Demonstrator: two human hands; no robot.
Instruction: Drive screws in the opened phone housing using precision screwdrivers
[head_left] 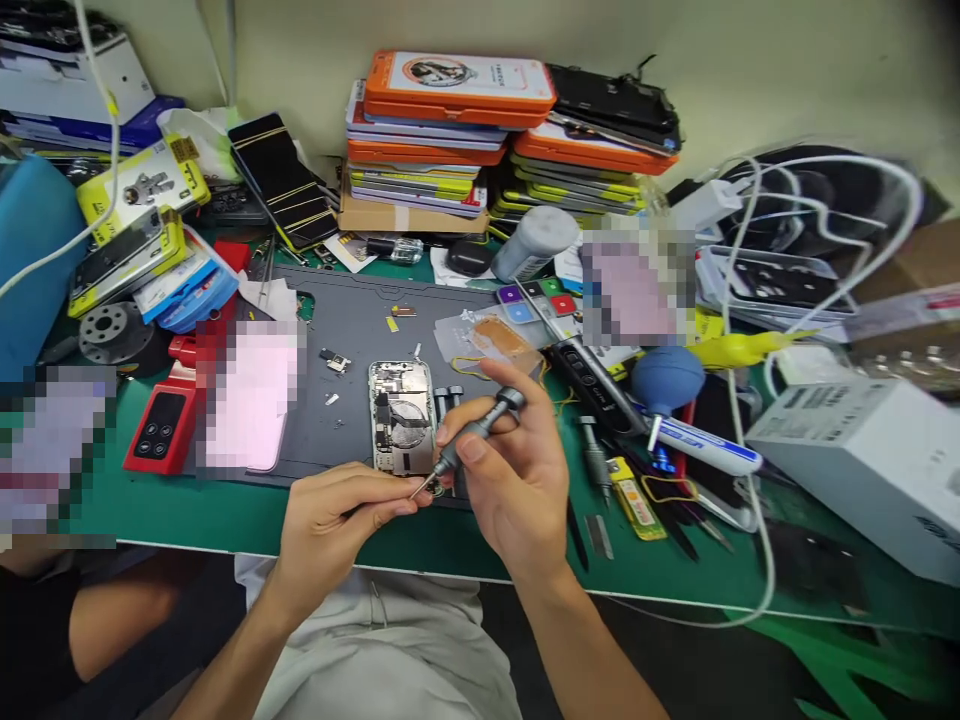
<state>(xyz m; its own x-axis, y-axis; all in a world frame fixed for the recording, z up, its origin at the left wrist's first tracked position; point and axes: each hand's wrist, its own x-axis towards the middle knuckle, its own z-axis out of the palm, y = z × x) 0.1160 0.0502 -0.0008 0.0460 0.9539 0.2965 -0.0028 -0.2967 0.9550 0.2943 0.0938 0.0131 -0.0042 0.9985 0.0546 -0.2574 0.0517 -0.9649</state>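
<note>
The screwdriver (480,427) slants, pinched in my right hand (525,475), its tip at the pressed-together thumb and fingers of my left hand (337,520), near the opened phone (403,420) on the grey mat (346,305).

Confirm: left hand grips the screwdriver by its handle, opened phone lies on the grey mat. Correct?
Not quite: the head view shows the right hand gripping the screwdriver by its handle, with the left hand at its tip. The opened phone does lie on the grey mat.
</note>
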